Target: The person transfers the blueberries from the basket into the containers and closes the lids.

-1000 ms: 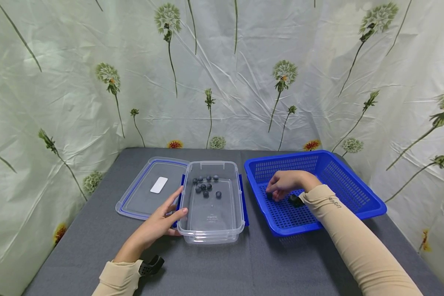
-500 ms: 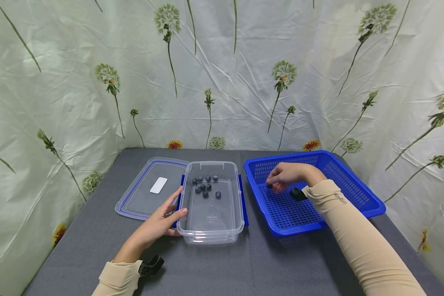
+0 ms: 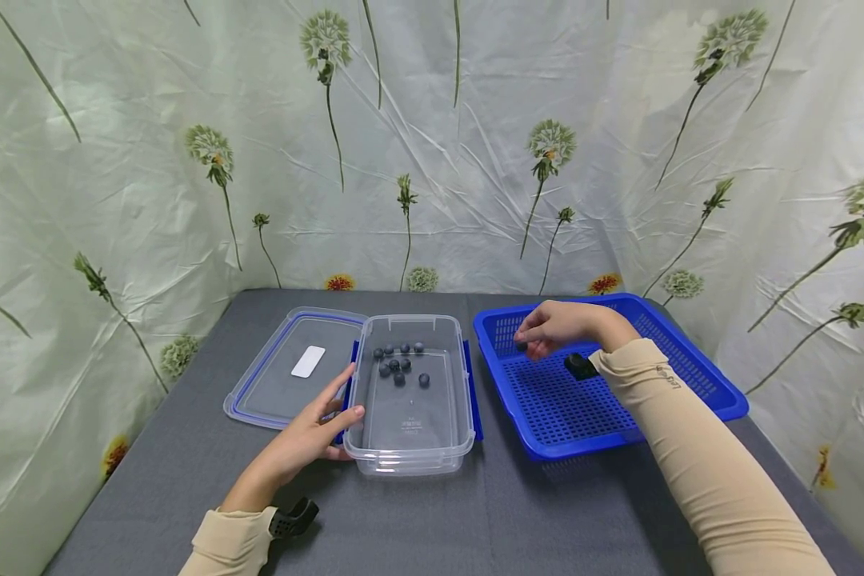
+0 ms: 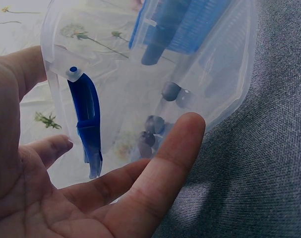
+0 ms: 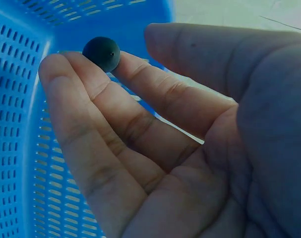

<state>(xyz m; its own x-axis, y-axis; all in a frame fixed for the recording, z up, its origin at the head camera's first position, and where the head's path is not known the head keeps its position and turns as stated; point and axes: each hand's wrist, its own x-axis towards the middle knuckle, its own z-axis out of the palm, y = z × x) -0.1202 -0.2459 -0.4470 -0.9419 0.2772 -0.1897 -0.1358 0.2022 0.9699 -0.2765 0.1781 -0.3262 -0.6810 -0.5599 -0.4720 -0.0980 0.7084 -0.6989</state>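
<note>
In the head view, a clear plastic food container (image 3: pixel 412 408) stands open, with several blueberries (image 3: pixel 424 380) on its floor, mostly toward the far end. My left hand (image 3: pixel 306 432) rests against its left side, fingers spread and fairly straight, touching the wall and rim. In the left wrist view, a blue clip (image 4: pixel 88 114) hangs beside those fingers. My right hand (image 3: pixel 558 326) is over the left part of the blue plastic basket (image 3: pixel 569 444). A single blueberry (image 5: pixel 101 54) is held at its fingertips; in the right wrist view the thumb looks apart from the berry.
The container's clear lid (image 3: pixel 266 388), with a white label, lies flat to its left, partly beside the container. A grey cloth (image 3: pixel 432 520) covers the table. Behind it hangs a flower-print curtain (image 3: pixel 475 200).
My right hand has risen from the basket floor with the blueberry and moved slightly toward the far side. The left hand and the container have stayed put.
</note>
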